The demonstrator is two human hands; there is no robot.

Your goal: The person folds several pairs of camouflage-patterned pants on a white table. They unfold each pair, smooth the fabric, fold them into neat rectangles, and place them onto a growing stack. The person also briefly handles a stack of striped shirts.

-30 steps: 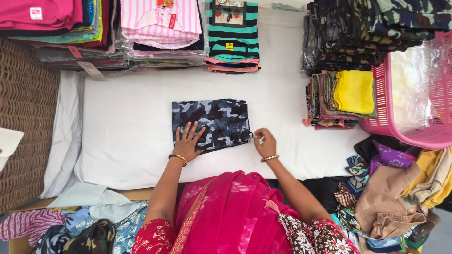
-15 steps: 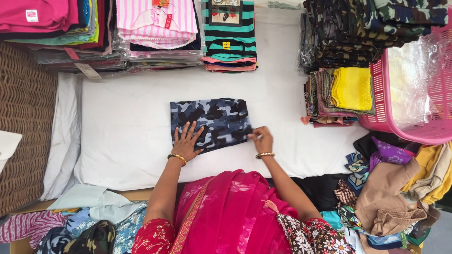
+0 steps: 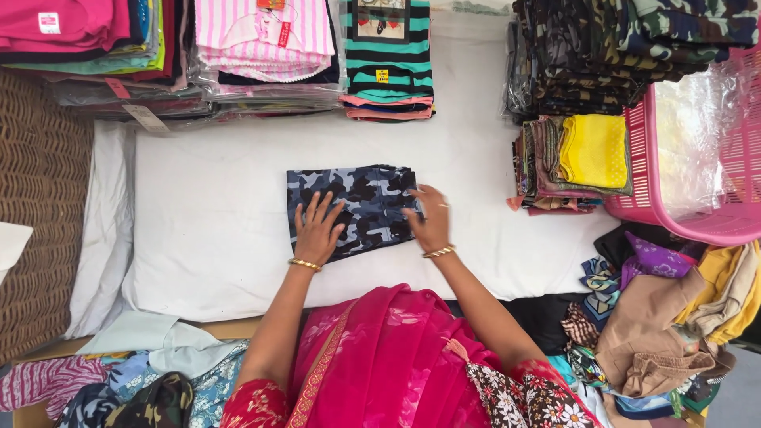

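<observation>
Left hand [image 3: 319,230] spread flat on the folded camouflage garment [image 3: 353,208], right hand [image 3: 430,222] pinching its right edge; uneven pull could skew the fold.

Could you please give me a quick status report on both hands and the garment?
Left hand flat on folded camouflage garment, fingers spread. Right hand on its right edge. Garment lies on white sheet. Nothing in the way.
</observation>
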